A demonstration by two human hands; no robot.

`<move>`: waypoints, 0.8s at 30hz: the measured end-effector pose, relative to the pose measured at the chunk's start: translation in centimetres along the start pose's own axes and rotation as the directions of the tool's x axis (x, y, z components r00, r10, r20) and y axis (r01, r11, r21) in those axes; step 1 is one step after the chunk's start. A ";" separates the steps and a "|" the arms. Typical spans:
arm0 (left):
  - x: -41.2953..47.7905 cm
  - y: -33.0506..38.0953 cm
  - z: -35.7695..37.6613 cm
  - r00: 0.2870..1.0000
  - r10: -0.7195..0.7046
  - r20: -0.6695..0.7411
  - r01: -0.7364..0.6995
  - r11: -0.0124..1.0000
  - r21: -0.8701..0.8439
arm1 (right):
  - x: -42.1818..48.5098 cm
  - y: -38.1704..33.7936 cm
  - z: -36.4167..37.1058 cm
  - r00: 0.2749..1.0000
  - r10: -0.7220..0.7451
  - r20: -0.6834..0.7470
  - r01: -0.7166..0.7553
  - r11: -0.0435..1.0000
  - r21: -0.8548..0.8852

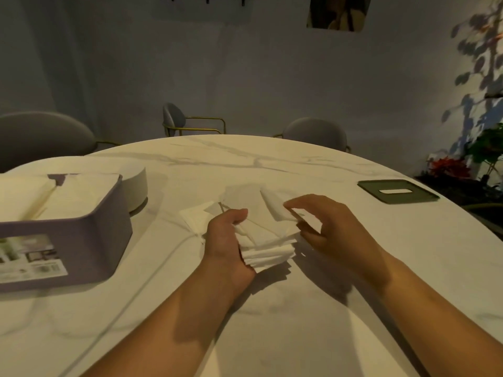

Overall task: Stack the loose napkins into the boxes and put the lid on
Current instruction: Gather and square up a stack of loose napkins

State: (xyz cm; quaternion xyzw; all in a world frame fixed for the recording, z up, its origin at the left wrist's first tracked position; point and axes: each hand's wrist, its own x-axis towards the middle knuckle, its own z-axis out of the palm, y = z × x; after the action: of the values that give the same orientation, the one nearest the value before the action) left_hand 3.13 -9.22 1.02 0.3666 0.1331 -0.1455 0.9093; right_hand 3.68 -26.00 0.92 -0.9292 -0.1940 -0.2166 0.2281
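Fingers (237, 215) of left hand (226, 240) and right hand (326, 227) curled on napkin stack (269, 240), marble table (245, 164), grey chairs (315, 131)

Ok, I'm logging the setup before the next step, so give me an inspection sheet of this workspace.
Surface: round white marble-look table, dimly lit.
Job's things: stack of loose white paper napkins at centre; open lilac plastic box left, napkins inside; dark green slotted lid right, off.
Clutter: white round object behind the box.
Hands: left hand grips the stack; right hand pinches a top napkin.
Cables: thin pale line across table, cable or seam unclear.
Surroundings: grey chairs, plants right.
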 end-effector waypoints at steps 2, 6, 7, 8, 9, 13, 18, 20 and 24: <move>-0.2 -0.1 0.1 1.000 -0.003 0.026 0.003 1.000 -0.009 | 0.0 0.2 -0.1 0.996 0.071 -0.051 -0.061 0.984 0.169; -0.1 -0.4 0.1 0.996 -0.025 0.087 0.025 1.000 0.006 | 0.0 0.6 0.0 0.921 0.330 -0.205 -0.207 0.863 0.461; 0.0 -0.5 0.1 0.995 -0.038 0.092 0.036 0.999 0.023 | 0.0 0.7 0.0 0.892 0.402 -0.209 -0.244 0.816 0.524; 0.0 -0.6 0.0 0.994 -0.047 0.097 0.044 0.998 0.037 | 0.1 0.8 0.0 0.873 0.445 -0.200 -0.269 0.780 0.564; 0.0 -0.7 0.0 0.993 -0.053 0.105 0.048 0.998 0.048 | 0.1 0.9 0.0 0.868 0.459 -0.190 -0.280 0.768 0.577; 0.1 -1.0 0.2 0.992 -0.042 0.122 0.037 0.998 0.042 | 0.3 0.9 -0.6 0.905 0.379 -0.194 -0.268 0.862 0.430; 0.2 -0.9 0.2 0.992 -0.006 0.122 0.003 1.000 0.024 | 0.3 0.7 -1.4 0.972 0.236 0.012 -0.229 0.932 0.279; 0.5 -1.0 0.1 0.993 -0.013 0.114 0.008 0.999 0.041 | 0.3 0.6 -1.6 0.971 0.230 0.059 -0.237 0.937 0.258; 0.7 -1.2 0.1 0.994 -0.026 0.104 0.021 0.998 0.051 | 0.4 0.3 -1.5 0.952 0.303 0.048 -0.301 0.894 0.332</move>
State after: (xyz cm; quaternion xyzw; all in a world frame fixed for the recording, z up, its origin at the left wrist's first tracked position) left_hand 3.33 -10.26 0.12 0.3793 0.0861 -0.1785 0.9038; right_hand 3.63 -26.93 2.22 -0.8951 -0.0810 -0.1445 0.4140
